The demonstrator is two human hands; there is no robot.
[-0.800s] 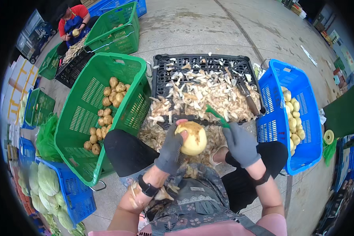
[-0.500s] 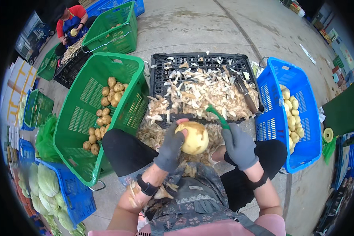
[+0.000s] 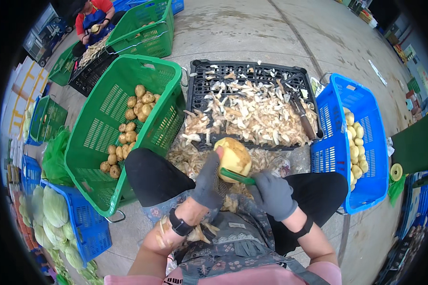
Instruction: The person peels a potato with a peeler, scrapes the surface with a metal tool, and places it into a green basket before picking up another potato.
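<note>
My left hand (image 3: 208,183), in a grey glove, is closed around a large potato (image 3: 236,156). Most of that potato is bare pale yellow, with some brown skin left near its top. Gripped in my gloved right hand (image 3: 274,194) is a green peeler (image 3: 238,176), its head lying against the potato's lower side. Beyond my hands, an upturned black crate (image 3: 204,71) carries a heap of peelings (image 3: 252,111). A knife with a brown handle (image 3: 309,127) rests on the crate's right side. Scraps of peel cling to my left forearm.
Left of me a green basket (image 3: 92,102) holds unpeeled potatoes (image 3: 140,105). At my right a blue basket (image 3: 375,183) contains peeled potatoes (image 3: 355,142). Cabbages (image 3: 56,207) fill another blue basket (image 3: 92,225) at lower left. A co-worker (image 3: 94,21) sits at far left among baskets.
The peeler has come down from above the crate's near edge onto the potato's lower side. My right hand has moved down and slightly left; the left still holds the potato.
</note>
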